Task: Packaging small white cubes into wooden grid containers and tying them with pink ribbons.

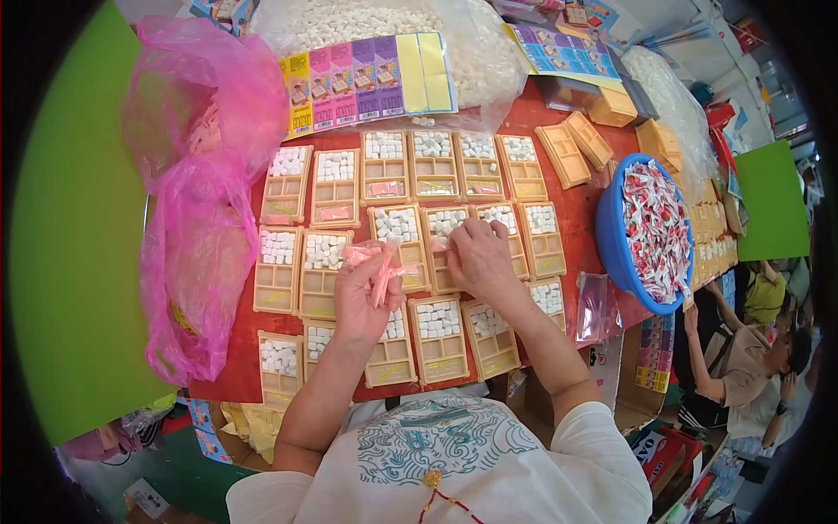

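Observation:
My left hand [360, 301] is closed around a bunch of small flat pink packets [382, 272], held above the middle row of trays. My right hand [485, 260] reaches over a compartmented tan tray [443, 278] in that row. Its fingertips pinch a single pink packet [440, 244] at the tray's small compartments. Around both hands stand several like trays in three rows, their largest compartments filled with white marshmallow-like pieces [437, 320]. Thin yellow strips lie in many of them. In the back row, some trays hold a pink packet [384, 189].
A pink plastic bag [196, 253] lies at the left. At the back are a clear bag of white pieces [349, 22] and printed card sheets [349, 86]. A blue basin [617, 253] of wrapped sweets and spare tan trays [563, 155] stand right. Another person [742, 358] is farther right.

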The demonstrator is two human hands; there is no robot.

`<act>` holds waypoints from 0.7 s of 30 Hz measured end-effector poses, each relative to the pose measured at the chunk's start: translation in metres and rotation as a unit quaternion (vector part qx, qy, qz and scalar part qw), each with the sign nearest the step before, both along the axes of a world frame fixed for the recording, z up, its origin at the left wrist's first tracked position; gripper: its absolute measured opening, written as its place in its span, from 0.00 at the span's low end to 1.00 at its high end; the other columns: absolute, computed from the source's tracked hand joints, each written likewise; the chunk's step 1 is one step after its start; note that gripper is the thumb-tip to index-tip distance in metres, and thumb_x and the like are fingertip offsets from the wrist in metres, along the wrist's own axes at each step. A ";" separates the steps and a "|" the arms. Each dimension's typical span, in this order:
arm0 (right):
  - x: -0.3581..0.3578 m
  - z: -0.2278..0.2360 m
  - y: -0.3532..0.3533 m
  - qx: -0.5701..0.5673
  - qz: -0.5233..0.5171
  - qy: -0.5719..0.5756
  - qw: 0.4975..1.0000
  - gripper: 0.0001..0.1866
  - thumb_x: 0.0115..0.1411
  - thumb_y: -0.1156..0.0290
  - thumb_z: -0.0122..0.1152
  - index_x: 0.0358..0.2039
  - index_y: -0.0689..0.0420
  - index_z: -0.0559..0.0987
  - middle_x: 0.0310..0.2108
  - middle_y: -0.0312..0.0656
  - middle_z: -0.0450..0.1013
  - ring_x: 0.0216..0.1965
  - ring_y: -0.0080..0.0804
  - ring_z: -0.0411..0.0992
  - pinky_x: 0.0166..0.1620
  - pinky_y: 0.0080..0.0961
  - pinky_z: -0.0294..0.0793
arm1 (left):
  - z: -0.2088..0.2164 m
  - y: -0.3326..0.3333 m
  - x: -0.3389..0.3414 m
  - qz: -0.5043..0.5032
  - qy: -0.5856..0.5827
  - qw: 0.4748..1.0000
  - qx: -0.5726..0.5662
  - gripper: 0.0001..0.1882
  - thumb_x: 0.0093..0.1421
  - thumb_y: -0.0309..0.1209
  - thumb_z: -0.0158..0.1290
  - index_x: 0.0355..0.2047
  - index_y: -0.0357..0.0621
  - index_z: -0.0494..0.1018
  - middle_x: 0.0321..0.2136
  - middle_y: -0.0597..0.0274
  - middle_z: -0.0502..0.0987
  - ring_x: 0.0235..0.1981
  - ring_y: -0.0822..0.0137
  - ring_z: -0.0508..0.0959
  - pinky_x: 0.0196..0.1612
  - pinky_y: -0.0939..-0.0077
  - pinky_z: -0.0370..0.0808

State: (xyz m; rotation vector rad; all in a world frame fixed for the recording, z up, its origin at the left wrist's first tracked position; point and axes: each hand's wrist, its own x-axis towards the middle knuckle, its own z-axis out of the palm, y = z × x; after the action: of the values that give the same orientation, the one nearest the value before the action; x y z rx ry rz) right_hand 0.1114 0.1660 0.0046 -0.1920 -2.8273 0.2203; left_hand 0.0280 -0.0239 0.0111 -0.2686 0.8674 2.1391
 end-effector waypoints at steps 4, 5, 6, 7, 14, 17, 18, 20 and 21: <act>-0.005 0.010 0.018 -0.088 -0.004 0.008 0.996 0.05 0.51 0.73 0.59 0.29 0.55 0.73 0.29 0.40 0.68 0.36 0.37 0.68 0.46 0.35 0.61 | 0.000 -0.005 -0.005 0.014 0.001 1.000 0.015 0.07 0.61 0.28 0.50 0.39 0.44 0.72 0.23 0.62 0.76 0.15 0.73 0.73 0.11 0.80 0.64; -0.010 0.012 0.024 -0.087 -0.001 0.032 0.996 0.05 0.50 0.73 0.59 0.29 0.55 0.73 0.29 0.39 0.68 0.36 0.38 0.69 0.46 0.35 0.61 | -0.002 -0.004 -0.008 0.014 0.016 1.000 0.023 0.06 0.61 0.28 0.50 0.38 0.44 0.72 0.23 0.62 0.76 0.15 0.73 0.72 0.11 0.80 0.64; -0.013 0.012 0.027 -0.086 -0.001 0.034 0.996 0.05 0.50 0.73 0.59 0.29 0.55 0.73 0.29 0.39 0.68 0.36 0.38 0.69 0.46 0.35 0.61 | -0.001 -0.003 -0.009 0.014 0.019 0.999 0.025 0.06 0.61 0.28 0.50 0.38 0.44 0.72 0.23 0.62 0.76 0.15 0.73 0.72 0.11 0.80 0.64; -0.016 0.011 0.030 -0.089 0.002 0.064 0.994 0.05 0.50 0.73 0.59 0.29 0.55 0.73 0.29 0.39 0.68 0.36 0.37 0.69 0.46 0.35 0.61 | -0.001 -0.005 -0.006 0.002 0.009 1.000 0.023 0.06 0.62 0.28 0.49 0.39 0.45 0.71 0.24 0.62 0.76 0.16 0.74 0.74 0.12 0.84 0.67; -0.071 0.000 0.050 0.017 -0.009 0.094 0.995 0.04 0.52 0.72 0.59 0.28 0.55 0.73 0.29 0.39 0.68 0.36 0.37 0.69 0.45 0.36 0.62 | 0.004 0.010 -0.010 -0.038 0.007 0.999 0.020 0.06 0.59 0.28 0.51 0.37 0.44 0.73 0.24 0.60 0.77 0.16 0.72 0.74 0.11 0.81 0.64; -0.080 -0.002 0.049 0.072 0.002 0.042 0.997 0.03 0.53 0.71 0.59 0.28 0.54 0.74 0.29 0.39 0.68 0.37 0.37 0.70 0.47 0.35 0.61 | 0.001 0.017 -0.016 -0.055 0.013 0.998 0.033 0.08 0.58 0.27 0.50 0.39 0.45 0.70 0.25 0.60 0.76 0.15 0.73 0.74 0.11 0.80 0.66; -0.078 0.000 0.047 0.069 0.003 0.041 0.997 0.03 0.53 0.71 0.59 0.28 0.54 0.74 0.29 0.39 0.68 0.37 0.37 0.70 0.47 0.35 0.61 | 0.000 0.017 -0.018 -0.054 0.012 0.998 0.030 0.08 0.58 0.27 0.50 0.39 0.45 0.70 0.25 0.60 0.76 0.15 0.73 0.74 0.11 0.80 0.66; -0.071 0.012 0.043 0.021 0.018 0.099 0.995 0.06 0.55 0.69 0.59 0.31 0.57 0.76 0.31 0.41 0.70 0.36 0.36 0.70 0.45 0.32 0.65 | -0.001 0.018 -0.020 -0.066 0.025 0.997 0.044 0.08 0.58 0.28 0.50 0.39 0.45 0.71 0.25 0.59 0.77 0.15 0.72 0.74 0.11 0.79 0.66; -0.065 0.023 0.040 0.021 0.015 0.099 0.995 0.06 0.55 0.69 0.59 0.31 0.57 0.76 0.31 0.41 0.70 0.36 0.36 0.70 0.45 0.32 0.65 | -0.001 0.021 -0.021 -0.069 0.024 0.996 0.043 0.08 0.58 0.28 0.50 0.39 0.45 0.71 0.25 0.59 0.77 0.15 0.72 0.74 0.11 0.79 0.66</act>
State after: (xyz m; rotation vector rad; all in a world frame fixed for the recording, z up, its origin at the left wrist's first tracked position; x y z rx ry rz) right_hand 0.0461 0.2058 0.0281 -0.1126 -2.6368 0.1762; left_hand 0.0074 -0.0032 0.0103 -0.1098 0.7961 2.0556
